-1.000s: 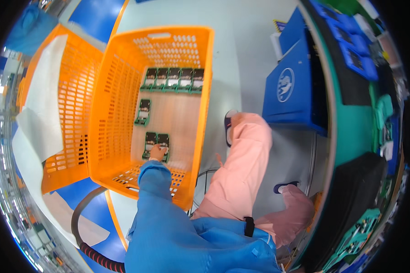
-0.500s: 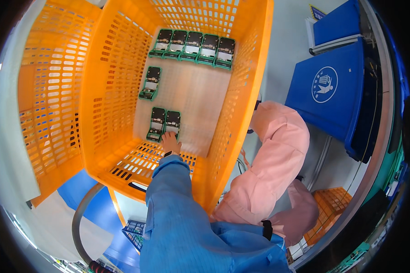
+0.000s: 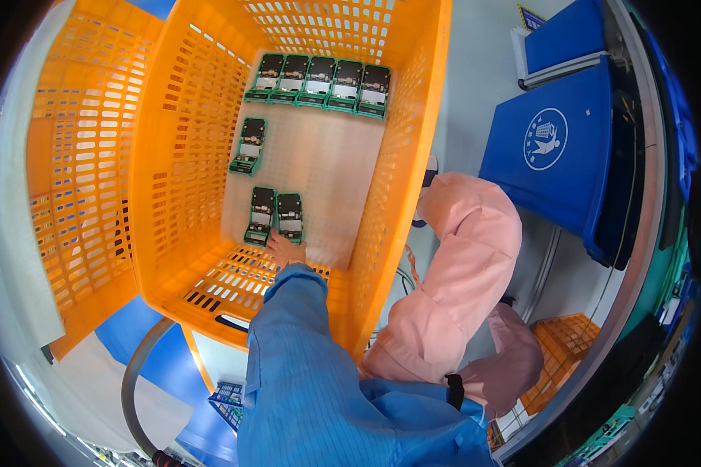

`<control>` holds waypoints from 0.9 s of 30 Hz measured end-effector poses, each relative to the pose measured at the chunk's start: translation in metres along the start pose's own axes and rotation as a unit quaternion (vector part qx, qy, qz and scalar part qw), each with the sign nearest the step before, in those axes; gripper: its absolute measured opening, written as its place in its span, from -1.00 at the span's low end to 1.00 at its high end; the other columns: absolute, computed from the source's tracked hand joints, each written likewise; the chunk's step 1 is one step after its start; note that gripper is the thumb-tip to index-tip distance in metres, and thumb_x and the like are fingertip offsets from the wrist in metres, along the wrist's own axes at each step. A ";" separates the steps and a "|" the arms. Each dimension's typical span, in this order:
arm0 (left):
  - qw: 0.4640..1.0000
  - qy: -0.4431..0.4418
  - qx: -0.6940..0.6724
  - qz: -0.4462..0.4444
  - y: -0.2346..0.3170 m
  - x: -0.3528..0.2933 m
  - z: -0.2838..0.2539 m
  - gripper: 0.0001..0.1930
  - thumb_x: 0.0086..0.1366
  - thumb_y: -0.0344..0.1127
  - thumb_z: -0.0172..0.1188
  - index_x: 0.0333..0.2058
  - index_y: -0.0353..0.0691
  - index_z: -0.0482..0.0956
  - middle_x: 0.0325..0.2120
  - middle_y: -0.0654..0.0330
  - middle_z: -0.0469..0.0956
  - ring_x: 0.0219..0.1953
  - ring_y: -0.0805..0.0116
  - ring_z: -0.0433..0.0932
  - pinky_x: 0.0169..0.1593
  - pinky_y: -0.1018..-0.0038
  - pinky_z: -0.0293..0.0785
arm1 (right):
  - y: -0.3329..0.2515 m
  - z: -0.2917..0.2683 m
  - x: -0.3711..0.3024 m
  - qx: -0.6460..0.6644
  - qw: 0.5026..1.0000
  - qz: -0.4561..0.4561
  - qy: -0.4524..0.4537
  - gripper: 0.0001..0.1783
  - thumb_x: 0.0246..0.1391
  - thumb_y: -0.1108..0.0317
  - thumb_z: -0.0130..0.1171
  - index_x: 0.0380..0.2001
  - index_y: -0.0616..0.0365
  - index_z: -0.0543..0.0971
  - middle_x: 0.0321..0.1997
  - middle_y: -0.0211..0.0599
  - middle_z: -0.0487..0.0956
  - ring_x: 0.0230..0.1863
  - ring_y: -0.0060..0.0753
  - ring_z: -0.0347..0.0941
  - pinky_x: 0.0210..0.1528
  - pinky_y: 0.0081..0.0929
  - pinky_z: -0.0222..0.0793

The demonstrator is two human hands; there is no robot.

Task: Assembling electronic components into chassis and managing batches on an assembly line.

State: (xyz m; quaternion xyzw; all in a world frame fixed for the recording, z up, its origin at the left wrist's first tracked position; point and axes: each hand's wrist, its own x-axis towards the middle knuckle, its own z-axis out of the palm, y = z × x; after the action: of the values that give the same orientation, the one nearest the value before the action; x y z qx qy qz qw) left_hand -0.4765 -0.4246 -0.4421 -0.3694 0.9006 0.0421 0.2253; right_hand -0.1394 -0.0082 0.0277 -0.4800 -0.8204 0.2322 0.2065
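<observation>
Overlapping the right green-framed module (image 3: 290, 215) of the nearest two in the orange crate (image 3: 414, 128), the left hand (image 3: 287, 251) partly hides its near edge, and whether the fingers clamp it I cannot tell.

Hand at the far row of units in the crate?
No: the left hand is at the near pair of green-framed units, toward the near end of the orange crate.

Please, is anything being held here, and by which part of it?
The left hand has its fingers at the near end of the right green-and-black piece in the nearest pair; whether they grip it cannot be told.
</observation>
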 end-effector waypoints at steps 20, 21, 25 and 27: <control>0.533 -0.474 -0.691 0.117 0.056 -0.010 -0.094 -0.52 0.30 -0.07 0.21 0.09 -0.22 0.43 0.02 0.22 0.50 0.09 0.35 0.44 0.21 0.33 0.33 | 0.157 -0.016 -0.004 0.058 0.993 0.060 0.081 -0.18 0.30 -0.14 -0.17 0.41 0.24 0.09 0.44 -0.08 0.17 0.45 -0.16 0.06 0.47 -0.25 -0.12; 0.506 -0.493 -0.695 0.136 0.071 -0.023 -0.120 -0.47 0.32 -0.09 0.19 0.15 -0.24 0.35 0.09 0.20 0.46 0.15 0.29 0.41 0.30 0.29 0.27 | 0.171 -0.013 -0.009 0.070 0.990 0.067 0.098 -0.18 0.30 -0.14 -0.17 0.41 0.24 0.09 0.44 -0.08 0.17 0.45 -0.16 0.06 0.47 -0.25 -0.12; 0.505 -0.460 -0.671 0.288 0.107 -0.064 -0.224 -0.42 0.29 -0.10 0.22 0.19 -0.24 0.33 0.14 0.18 0.43 0.18 0.24 0.39 0.33 0.28 0.24 | 0.221 0.003 -0.036 0.130 0.972 0.102 0.164 -0.18 0.30 -0.14 -0.16 0.41 0.24 0.09 0.44 -0.08 0.17 0.45 -0.16 0.06 0.47 -0.26 -0.12; 0.505 -0.449 -0.642 0.363 0.123 -0.111 -0.270 -0.37 0.26 -0.09 0.26 0.21 -0.25 0.30 0.15 0.18 0.42 0.18 0.24 0.39 0.32 0.27 0.25 | 0.248 0.002 -0.062 0.146 0.958 0.130 0.210 -0.18 0.30 -0.14 -0.16 0.41 0.24 0.09 0.44 -0.09 0.17 0.45 -0.17 0.06 0.47 -0.26 -0.11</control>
State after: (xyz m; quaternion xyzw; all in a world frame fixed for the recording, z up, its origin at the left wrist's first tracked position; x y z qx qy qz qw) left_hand -0.5919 -0.3293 -0.1630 0.0144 0.4604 0.8469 0.2657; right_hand 0.0593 0.0440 -0.1247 -0.5853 -0.6462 0.2682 0.4098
